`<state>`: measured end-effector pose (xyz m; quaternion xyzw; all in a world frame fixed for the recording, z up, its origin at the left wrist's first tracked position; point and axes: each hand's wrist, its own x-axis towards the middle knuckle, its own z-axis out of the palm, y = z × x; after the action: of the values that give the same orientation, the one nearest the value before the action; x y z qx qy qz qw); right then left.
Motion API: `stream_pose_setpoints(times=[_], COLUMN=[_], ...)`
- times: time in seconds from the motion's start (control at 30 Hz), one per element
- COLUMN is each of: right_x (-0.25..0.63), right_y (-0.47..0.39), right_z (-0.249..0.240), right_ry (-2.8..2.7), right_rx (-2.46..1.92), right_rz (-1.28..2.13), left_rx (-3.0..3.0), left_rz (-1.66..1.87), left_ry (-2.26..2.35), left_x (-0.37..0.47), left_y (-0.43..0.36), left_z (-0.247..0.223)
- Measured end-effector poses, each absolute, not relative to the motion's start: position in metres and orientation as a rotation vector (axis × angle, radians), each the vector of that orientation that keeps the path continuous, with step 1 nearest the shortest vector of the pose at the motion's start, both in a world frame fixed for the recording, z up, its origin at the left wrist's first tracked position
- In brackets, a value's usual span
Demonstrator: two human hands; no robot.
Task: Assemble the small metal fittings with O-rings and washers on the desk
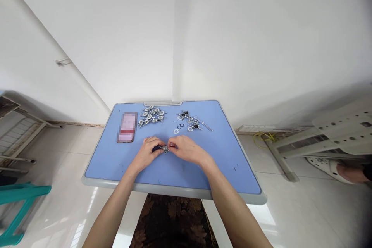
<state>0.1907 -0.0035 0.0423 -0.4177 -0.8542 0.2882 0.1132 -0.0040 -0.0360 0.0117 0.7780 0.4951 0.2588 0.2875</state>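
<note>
Between my hands, just above the blue tabletop (180, 170), is a small silvery metal part (165, 150) with thin prongs. My left hand (148, 152) pinches it from the left between thumb and fingers. From the right, my right hand (186, 149) has its fingertips closed at the part's other side; whether they grip the part or a tiny piece is too small to tell. Behind my left hand lies a cluster of similar metal parts (151, 116). Beyond my right hand are black-centred parts (195, 126), flat metal flange plates (176, 131) and dark rings (180, 126).
A thin clear tool (206, 125) lies by the black-centred parts. At the table's left is a phone (127, 127) with a blurred screen. A green stool (23, 197) stands left; a person's foot in a white clog (327, 167) and a yellow cable (264, 136) are right.
</note>
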Motion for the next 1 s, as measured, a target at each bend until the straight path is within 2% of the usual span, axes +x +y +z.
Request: stream_pose_setpoints(times=[0.17,0.53,0.8,1.0], right_x=[0.196,0.22,0.216,0.217], right_y=[0.003,0.025,0.032,0.041], right_z=[0.043,0.04,0.034,0.033], right_ry=[-2.358,-1.938,-2.12,-2.131], right_rx=[-1.352,-1.744,-1.602,-1.764], right_rz=[0.807,0.482,0.578,0.419], left_rx=[2.071,2.013,2.014,1.965], left_rz=[0.693,0.72,0.8,0.912], left_ry=[1.325,1.349,1.366,1.373], left_x=[-0.007,-0.006,-0.007,-0.009], left_y=[-0.035,-0.037,-0.035,-0.035], left_z=[0.005,0.006,0.0,-0.002])
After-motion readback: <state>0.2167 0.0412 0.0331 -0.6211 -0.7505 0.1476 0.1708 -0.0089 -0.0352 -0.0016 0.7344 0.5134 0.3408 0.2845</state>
